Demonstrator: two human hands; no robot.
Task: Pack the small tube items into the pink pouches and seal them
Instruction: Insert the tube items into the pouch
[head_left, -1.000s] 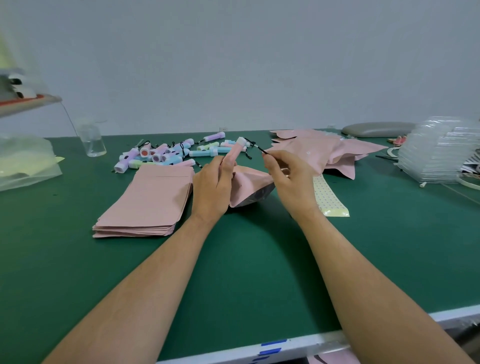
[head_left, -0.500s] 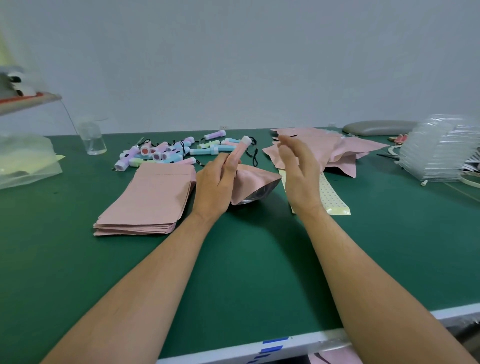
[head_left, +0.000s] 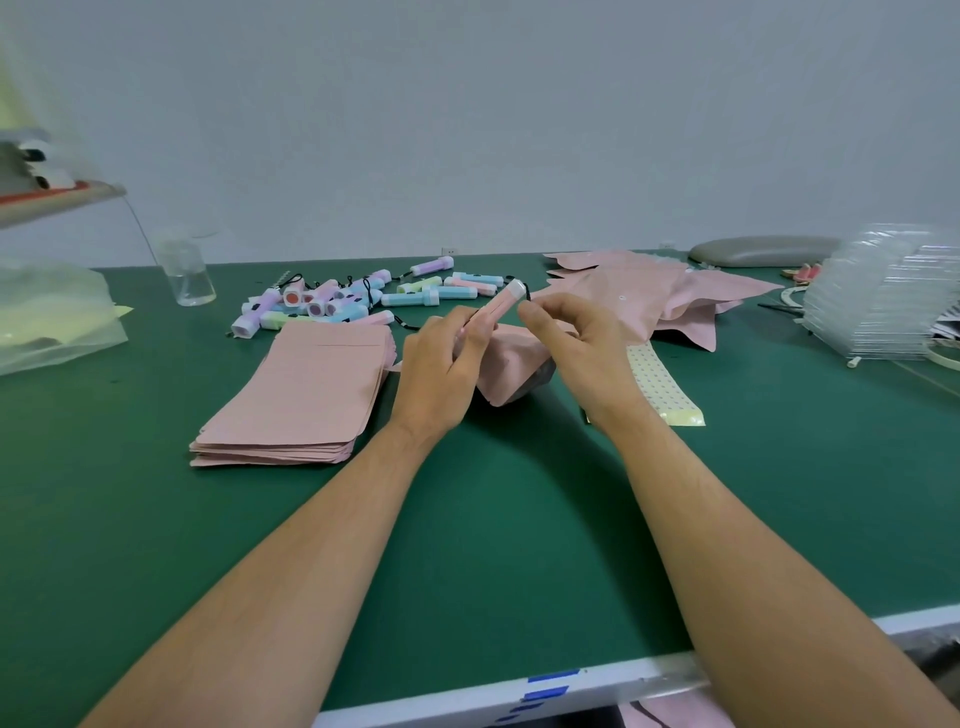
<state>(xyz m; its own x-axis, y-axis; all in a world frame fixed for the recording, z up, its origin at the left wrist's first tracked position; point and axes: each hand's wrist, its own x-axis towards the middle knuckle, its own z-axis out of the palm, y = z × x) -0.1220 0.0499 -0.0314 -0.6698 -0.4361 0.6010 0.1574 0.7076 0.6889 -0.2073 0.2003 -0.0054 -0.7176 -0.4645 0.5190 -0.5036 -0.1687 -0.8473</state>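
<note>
My left hand (head_left: 441, 364) holds a pink tube (head_left: 500, 302) tilted up and to the right, together with an opened pink pouch (head_left: 514, 371) that rests on the green table (head_left: 493, 519). The tube's lower end is hidden behind my fingers, at the pouch mouth. My right hand (head_left: 576, 345) is beside the tube's white cap, with thumb and forefinger pinched at the black cord (head_left: 526, 292) there. A pile of loose pastel tubes (head_left: 353, 301) lies behind my left hand. A stack of flat pink pouches (head_left: 291, 395) sits to its left.
Filled pink pouches (head_left: 654, 296) are heaped at the back right, with a yellow dotted sticker strip (head_left: 662, 387) in front. Clear plastic trays (head_left: 883, 306) stand far right, a grey pad (head_left: 763, 250) behind. A glass cup (head_left: 187, 273) and plastic bag (head_left: 52, 317) sit left.
My right hand let go of the cord and opened, then came back and pinched at the tube's cap end. The left hand kept hold of the tube and pouch.
</note>
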